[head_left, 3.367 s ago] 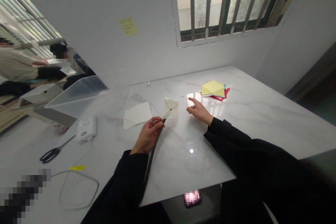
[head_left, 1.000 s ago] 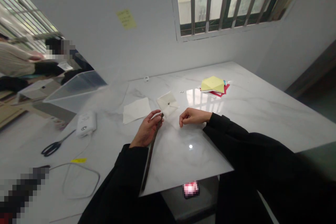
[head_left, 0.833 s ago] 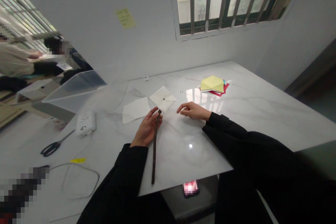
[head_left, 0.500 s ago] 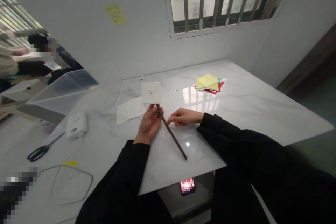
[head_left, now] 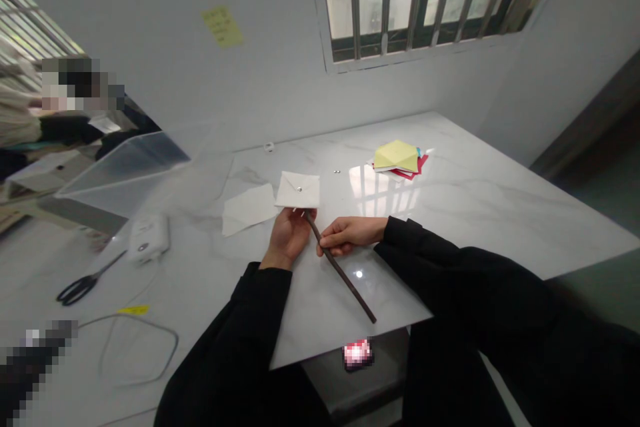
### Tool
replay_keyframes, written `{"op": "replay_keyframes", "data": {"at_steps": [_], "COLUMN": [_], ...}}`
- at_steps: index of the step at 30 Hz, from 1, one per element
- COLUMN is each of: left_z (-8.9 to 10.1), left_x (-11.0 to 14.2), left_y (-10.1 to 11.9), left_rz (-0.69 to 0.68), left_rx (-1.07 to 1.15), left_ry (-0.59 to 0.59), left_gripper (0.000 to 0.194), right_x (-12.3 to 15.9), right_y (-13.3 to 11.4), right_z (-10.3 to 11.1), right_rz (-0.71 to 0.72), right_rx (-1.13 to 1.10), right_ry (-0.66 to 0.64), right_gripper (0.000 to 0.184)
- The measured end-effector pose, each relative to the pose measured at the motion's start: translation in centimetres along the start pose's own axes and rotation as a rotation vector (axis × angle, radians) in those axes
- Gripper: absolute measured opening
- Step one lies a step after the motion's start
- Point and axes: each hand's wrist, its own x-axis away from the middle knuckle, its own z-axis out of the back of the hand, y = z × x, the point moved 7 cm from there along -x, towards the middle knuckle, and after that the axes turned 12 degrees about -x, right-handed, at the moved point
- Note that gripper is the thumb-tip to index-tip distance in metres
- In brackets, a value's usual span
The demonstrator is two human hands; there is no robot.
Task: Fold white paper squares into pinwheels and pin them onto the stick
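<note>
A long, thin brown stick (head_left: 347,280) slants from the lower edge of a small white envelope (head_left: 291,197) down toward the table's front edge. On the envelope's flap sits a small shiny dot. My left hand (head_left: 287,237) is palm up just below the envelope, its fingers closed around the stick's upper end; some fingertips are hidden under the paper. Whether stick and envelope are joined I cannot tell. My right hand (head_left: 345,235) pinches the stick partway along its length, between thumb and fingers. Flat on the table, left of the envelope, lies white paper (head_left: 249,209).
Coloured envelopes (head_left: 397,157), yellow on top, lie in a pile at the back right. Two tiny shiny pieces (head_left: 337,171) rest behind my hands. Scissors (head_left: 77,289), a white device (head_left: 149,238) and a cable (head_left: 175,340) are on the left. Other people are beyond a clear panel.
The envelope has shifted right and toward me and turned its flap into view. The stick's lower end has moved right and nearer. My right hand, beside the stick before, now grips it.
</note>
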Motion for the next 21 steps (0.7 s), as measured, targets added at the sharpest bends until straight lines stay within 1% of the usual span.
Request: {"op": "replay_keyframes", "data": {"at_steps": [4,7,9,11,13,15,18,21], "left_z": [-0.2,-0.1,0.0,0.0,-0.1,-0.4,-0.9,-1.4], "left_x": [0.0,0.0,-0.1,-0.2,-0.2,-0.1,0.2,0.6], "left_y": [0.4,0.5,0.5,0.3,0.1,-0.2,-0.8,-1.4], "left_rz": [-0.039,-0.045,-0.033,-0.018,-0.005,0.007,0.027,0.048], "left_rx": [-0.015,-0.019,-0.018,-0.021,-0.038,-0.068,-0.103,-0.121], "left_ry": [-0.035,-0.036,-0.035,-0.044,-0.055,-0.064,-0.087,-0.118], "left_gripper": [0.021,0.019,0.018,0.018,0.019,0.022,0.030,0.034], "right_x": [0.2,0.4,0.5,0.5,0.7,1.0,1.3,1.2], "right_y": [0.1,0.1,-0.2,-0.7,-1.4,-2.1,-2.5,-2.5], "right_z": [-0.1,-0.2,0.2,1.1,2.4,3.7,5.1,5.5], "right_rz": [-0.028,-0.062,-0.059,-0.003,0.101,0.215,0.334,0.373], "right_rx": [-0.006,-0.004,-0.039,-0.096,-0.162,-0.230,-0.309,-0.317], "right_ry": [-0.011,0.002,0.080,0.214,0.353,0.461,0.564,0.607], "right_gripper": [0.041,0.038,0.035,0.033,0.033,0.034,0.036,0.037]}}
